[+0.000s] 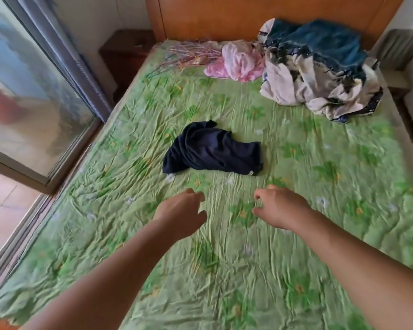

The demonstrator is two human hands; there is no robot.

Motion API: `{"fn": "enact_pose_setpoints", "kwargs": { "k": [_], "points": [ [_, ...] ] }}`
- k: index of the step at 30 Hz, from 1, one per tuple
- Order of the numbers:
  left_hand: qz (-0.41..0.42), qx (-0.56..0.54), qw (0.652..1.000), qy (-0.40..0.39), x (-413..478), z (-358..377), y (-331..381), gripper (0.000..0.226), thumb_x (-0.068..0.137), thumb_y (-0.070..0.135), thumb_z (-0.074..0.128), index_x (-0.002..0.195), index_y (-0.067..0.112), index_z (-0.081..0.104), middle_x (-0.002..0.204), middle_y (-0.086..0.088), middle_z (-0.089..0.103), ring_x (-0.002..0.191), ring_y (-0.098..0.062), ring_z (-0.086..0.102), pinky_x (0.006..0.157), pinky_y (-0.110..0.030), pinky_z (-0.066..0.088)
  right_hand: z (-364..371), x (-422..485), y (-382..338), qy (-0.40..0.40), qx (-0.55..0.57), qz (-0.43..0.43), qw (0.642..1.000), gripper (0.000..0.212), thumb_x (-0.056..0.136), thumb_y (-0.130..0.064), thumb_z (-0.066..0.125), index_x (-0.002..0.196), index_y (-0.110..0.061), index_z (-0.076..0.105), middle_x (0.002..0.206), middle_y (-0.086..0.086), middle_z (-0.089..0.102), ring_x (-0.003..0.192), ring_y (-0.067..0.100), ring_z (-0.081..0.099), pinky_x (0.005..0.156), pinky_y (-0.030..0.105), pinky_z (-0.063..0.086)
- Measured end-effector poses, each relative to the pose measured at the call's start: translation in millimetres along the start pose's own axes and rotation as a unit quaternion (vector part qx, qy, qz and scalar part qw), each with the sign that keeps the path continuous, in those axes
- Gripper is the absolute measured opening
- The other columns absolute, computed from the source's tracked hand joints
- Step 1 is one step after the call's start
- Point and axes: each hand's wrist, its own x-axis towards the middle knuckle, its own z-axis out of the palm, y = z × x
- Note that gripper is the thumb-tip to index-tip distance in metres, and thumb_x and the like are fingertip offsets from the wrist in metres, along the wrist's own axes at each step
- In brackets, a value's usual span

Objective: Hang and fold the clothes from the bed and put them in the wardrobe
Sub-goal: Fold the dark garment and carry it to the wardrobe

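A crumpled dark navy garment (212, 151) lies in the middle of the bed (224, 270), which has a green flowered sheet. My left hand (181, 210) and my right hand (279, 206) reach out over the sheet just short of the garment, both empty, fingers loosely curled. A pink garment (236, 60) lies near the headboard. Beside it on the right is a heap of cream, dark-patterned and blue-green cloth (320, 70). A bundle of pinkish clothes hangers (188, 54) lies at the far left of the bed.
A wooden headboard (224, 17) closes the far end. A dark wooden nightstand (126, 53) stands at the back left. Glass sliding doors (34, 91) run along the left side, with tiled floor (3, 210) below.
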Motion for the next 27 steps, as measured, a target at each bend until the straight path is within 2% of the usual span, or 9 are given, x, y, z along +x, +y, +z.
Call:
{"fn": "enact_pose_setpoints", "kwargs": {
  "k": [6,11,14,17,20,22,23,25,27],
  "points": [
    [0.05,0.03,0.998,-0.037,152.0,90.9,-32.9,0.037,0.097,0.037,0.058,0.132,0.024,0.054,0.128,0.003,0.054,0.092,-0.014,0.059,0.073,-0.031,0.057,64.8,135.7,29.4,-0.007,-0.004,0.06,0.998,0.04,0.095,-0.041,0.055,0.131,-0.027,0.049,0.133,0.004,0.046,0.117,0.029,0.049,0.083,0.039,0.046],
    [0.064,0.076,0.994,-0.034,260.3,167.2,-55.2,0.043,0.095,0.026,0.057,0.137,0.024,0.049,0.142,-0.004,0.044,0.132,-0.024,0.041,0.096,-0.043,0.053,122.8,238.6,61.2,-0.011,-0.014,0.085,0.996,0.058,0.094,-0.041,0.057,0.144,-0.025,0.034,0.143,0.008,0.038,0.126,0.034,0.046,0.091,0.045,0.045],
    [0.078,0.129,0.988,-0.023,315.5,193.8,-58.9,0.043,0.093,0.023,0.056,0.135,0.024,0.052,0.151,-0.008,0.03,0.14,-0.028,0.028,0.104,-0.048,0.046,146.7,293.3,74.3,-0.004,-0.027,0.085,0.996,0.061,0.093,-0.035,0.058,0.147,-0.028,0.031,0.147,0.008,0.028,0.13,0.035,0.04,0.096,0.047,0.044],
    [0.098,0.154,0.983,0.0,364.6,207.2,-55.5,0.038,0.091,0.023,0.057,0.128,0.027,0.058,0.153,-0.008,0.02,0.139,-0.03,0.025,0.103,-0.048,0.042,160.2,339.2,78.9,0.015,-0.056,0.059,0.997,0.045,0.093,-0.019,0.054,0.135,-0.033,0.045,0.16,0.008,0.002,0.147,0.037,0.015,0.103,0.05,0.04],
    [0.11,0.13,0.985,-0.018,400.0,218.0,-48.3,0.037,0.092,0.024,0.056,0.128,0.028,0.059,0.143,-0.005,0.026,0.129,-0.028,0.034,0.092,-0.043,0.044,171.1,371.2,85.9,-0.024,-0.093,0.051,0.994,0.055,0.091,-0.005,0.046,0.137,-0.037,0.045,0.166,0.006,-0.018,0.153,0.036,-0.012,0.116,0.059,0.024],
    [0.102,0.094,0.989,-0.048,413.1,229.3,-46.4,0.037,0.092,0.024,0.057,0.129,0.026,0.056,0.135,-0.004,0.027,0.122,-0.027,0.037,0.083,-0.039,0.043,179.7,384.0,91.7,-0.019,-0.11,0.032,0.993,0.063,0.088,0.001,0.043,0.142,-0.03,0.039,0.166,0.005,0.001,0.155,0.031,-0.003,0.119,0.063,0.015],
    [0.089,0.066,0.992,-0.059,415.1,236.4,-47.7,0.039,0.092,0.025,0.057,0.13,0.025,0.054,0.135,-0.004,0.025,0.121,-0.027,0.038,0.082,-0.038,0.044,184.1,388.1,93.4,0.008,-0.113,0.015,0.993,0.06,0.087,0.002,0.044,0.141,-0.025,0.04,0.16,0.006,0.018,0.153,0.028,0.011,0.119,0.063,0.014],
    [0.064,0.005,0.996,-0.059,409.3,251.5,-51.5,0.044,0.091,0.028,0.06,0.133,0.023,0.05,0.14,-0.005,0.021,0.126,-0.029,0.035,0.088,-0.04,0.047,189.7,393.1,94.1,0.079,-0.115,-0.017,0.99,0.051,0.084,0.002,0.05,0.131,-0.018,0.048,0.136,0.004,0.045,0.134,0.027,0.045,0.119,0.053,0.024],
    [0.057,-0.035,0.997,-0.039,391.6,267.4,-54.0,0.053,0.09,0.03,0.063,0.139,0.022,0.044,0.149,-0.007,0.014,0.136,-0.032,0.028,0.103,-0.044,0.046,192.3,390.8,90.4,0.117,-0.098,-0.03,0.988,0.044,0.082,0.001,0.053,0.121,-0.018,0.055,0.12,0.002,0.054,0.112,0.027,0.058,0.105,0.042,0.039]
  ]
}}
